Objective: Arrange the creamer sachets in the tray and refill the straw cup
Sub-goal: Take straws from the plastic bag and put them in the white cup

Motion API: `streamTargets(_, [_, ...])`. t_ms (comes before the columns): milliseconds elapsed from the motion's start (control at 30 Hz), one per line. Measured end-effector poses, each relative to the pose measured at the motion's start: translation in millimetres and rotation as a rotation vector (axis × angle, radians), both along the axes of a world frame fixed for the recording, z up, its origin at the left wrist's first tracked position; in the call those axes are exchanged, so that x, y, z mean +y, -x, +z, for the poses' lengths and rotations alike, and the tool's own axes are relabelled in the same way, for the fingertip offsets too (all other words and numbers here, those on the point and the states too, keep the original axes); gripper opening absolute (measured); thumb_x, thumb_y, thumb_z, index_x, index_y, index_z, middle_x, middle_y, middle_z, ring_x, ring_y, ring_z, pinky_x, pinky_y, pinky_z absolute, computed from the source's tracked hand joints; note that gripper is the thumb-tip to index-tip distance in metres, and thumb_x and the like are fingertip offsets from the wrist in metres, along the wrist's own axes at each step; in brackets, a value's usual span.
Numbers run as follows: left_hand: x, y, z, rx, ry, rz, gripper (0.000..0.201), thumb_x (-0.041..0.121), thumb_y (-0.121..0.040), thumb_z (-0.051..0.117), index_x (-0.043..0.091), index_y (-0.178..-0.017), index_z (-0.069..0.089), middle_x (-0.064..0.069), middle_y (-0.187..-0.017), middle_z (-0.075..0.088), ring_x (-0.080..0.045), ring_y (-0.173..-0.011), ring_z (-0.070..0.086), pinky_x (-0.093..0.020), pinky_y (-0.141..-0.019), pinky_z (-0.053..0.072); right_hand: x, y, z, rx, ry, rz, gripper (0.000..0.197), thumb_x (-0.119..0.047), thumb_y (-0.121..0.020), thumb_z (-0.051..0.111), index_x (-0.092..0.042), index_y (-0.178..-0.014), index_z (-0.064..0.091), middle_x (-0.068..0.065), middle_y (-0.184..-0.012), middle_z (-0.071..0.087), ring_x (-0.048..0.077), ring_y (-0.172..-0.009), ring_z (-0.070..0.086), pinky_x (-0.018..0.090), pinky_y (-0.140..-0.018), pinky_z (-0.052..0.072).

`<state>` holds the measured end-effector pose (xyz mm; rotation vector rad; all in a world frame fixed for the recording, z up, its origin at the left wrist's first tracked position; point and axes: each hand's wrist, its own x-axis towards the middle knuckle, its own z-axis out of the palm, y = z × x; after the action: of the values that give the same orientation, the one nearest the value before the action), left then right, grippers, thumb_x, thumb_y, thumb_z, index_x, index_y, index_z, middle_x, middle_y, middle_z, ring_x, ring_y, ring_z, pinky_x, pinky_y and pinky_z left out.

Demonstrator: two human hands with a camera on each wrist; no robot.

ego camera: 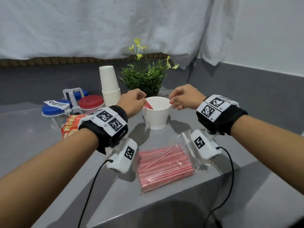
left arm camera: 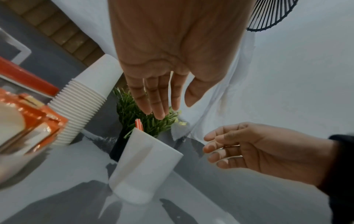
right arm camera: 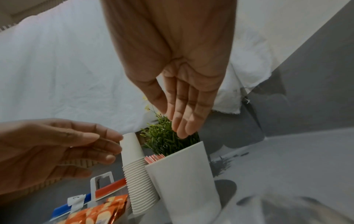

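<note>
1. The white straw cup [ego camera: 156, 115] stands upright on the grey counter [ego camera: 222, 186], between the 2 hands and just below them.
2. The left hand [ego camera: 131, 102] hovers over the cup's left rim, fingers straight and loose, gripping nothing; the left wrist view shows the fingertips just above the straw tips.
3. The right hand [ego camera: 185, 97] hangs over the cup's right rim, fingers extended and relaxed, holding nothing.
4. A few red-and-white straws [ego camera: 148, 105] lean inside the cup against its left wall, right under the left hand.
5. A clear bag of straws [ego camera: 164, 167] lies flat on the counter near the person, below both wrists and apart from the cup.
6. Orange creamer sachets [ego camera: 71, 127] lie left of the cup, partly hidden by the left wrist.
7. Behind them stand lidded jars [ego camera: 91, 102], 1 labelled COFFEE, a stack of paper cups [ego camera: 110, 86], and a potted plant [ego camera: 144, 76] behind the straw cup.
</note>
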<state>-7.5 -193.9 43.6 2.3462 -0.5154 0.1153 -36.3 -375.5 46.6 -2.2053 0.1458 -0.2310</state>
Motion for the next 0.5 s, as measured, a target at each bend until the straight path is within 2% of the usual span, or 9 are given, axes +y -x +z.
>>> streamTargets(67, [-1.9, 18.8, -6.4, 0.025, -0.013, -0.012, 0.028, 0.016, -0.093, 0.05, 0.01, -0.12, 0.057, -0.009, -0.122, 0.059, -0.023, -0.115, 0.052, -0.025, -0.093, 0.038, -2.9, 16.5, -4.9, 0.001, -0.045, -0.041, 0.027, 0.005, -0.087, 0.045, -0.011, -0.067, 0.053, 0.015, -0.078, 0.059, 0.017, -0.055, 0.053, 0.024, -0.054, 0.045])
streamTargets(200, [-6.8, 58.6, -23.8, 0.136, -0.065, -0.057, 0.027, 0.014, -0.092, 0.052, 0.007, -0.117, 0.058, -0.011, -0.122, 0.059, -0.025, -0.116, 0.053, -0.026, -0.095, 0.039, -4.8, 52.5, -27.9, 0.063, -0.026, -0.128, 0.027, 0.0, -0.09, 0.045, -0.01, -0.065, 0.048, 0.009, -0.064, 0.055, 0.018, -0.051, 0.054, 0.024, -0.05, 0.05])
streamTargets(267, [-8.0, 75.6, -31.0, 0.207, -0.193, -0.076, 0.03, 0.018, -0.093, 0.052, 0.006, -0.12, 0.056, -0.011, -0.126, 0.056, -0.024, -0.117, 0.051, -0.023, -0.093, 0.037, -6.2, 64.2, -43.1, 0.106, -0.039, -0.174, 0.027, 0.0, -0.091, 0.043, -0.01, -0.066, 0.046, 0.012, -0.067, 0.056, 0.025, -0.055, 0.057, 0.035, -0.062, 0.055])
streamTargets(333, [-5.8, 89.8, -39.6, 0.281, -0.355, -0.087, 0.037, 0.027, -0.093, 0.052, 0.008, -0.125, 0.051, -0.01, -0.131, 0.053, -0.024, -0.12, 0.048, -0.027, -0.097, 0.036, -6.2, 75.3, -58.7, 0.16, -0.016, -0.217, 0.025, 0.0, -0.09, 0.039, -0.008, -0.068, 0.045, 0.02, -0.079, 0.059, 0.036, -0.07, 0.063, 0.048, -0.079, 0.053])
streamTargets(400, [-2.2, 100.2, -48.4, 0.342, -0.469, -0.09, 0.048, 0.036, -0.092, 0.052, 0.012, -0.132, 0.043, -0.009, -0.138, 0.046, -0.024, -0.126, 0.043, -0.03, -0.102, 0.034, -4.7, 85.7, -70.5, 0.217, 0.059, -0.243, 0.02, -0.002, -0.089, 0.04, -0.005, -0.072, 0.049, 0.025, -0.093, 0.063, 0.037, -0.086, 0.063, 0.045, -0.084, 0.051])
streamTargets(433, [-0.2, 104.2, -53.0, 0.356, -0.503, -0.09, 0.053, 0.04, -0.09, 0.053, 0.014, -0.135, 0.041, -0.008, -0.141, 0.043, -0.024, -0.128, 0.041, -0.03, -0.103, 0.032, -3.7, 89.8, -76.0, 0.232, 0.091, -0.247, 0.021, -0.003, -0.09, 0.042, -0.005, -0.071, 0.051, 0.024, -0.092, 0.064, 0.033, -0.087, 0.061, 0.04, -0.08, 0.051])
streamTargets(500, [1.9, 110.0, -61.2, 0.362, -0.53, -0.1, 0.059, 0.044, -0.088, 0.056, 0.017, -0.137, 0.038, -0.007, -0.143, 0.04, -0.024, -0.129, 0.04, -0.031, -0.104, 0.032, -0.6, 96.7, -83.3, 0.252, 0.109, -0.239, 0.027, -0.005, -0.09, 0.042, -0.006, -0.064, 0.049, 0.016, -0.073, 0.058, 0.027, -0.082, 0.054, 0.03, -0.064, 0.044])
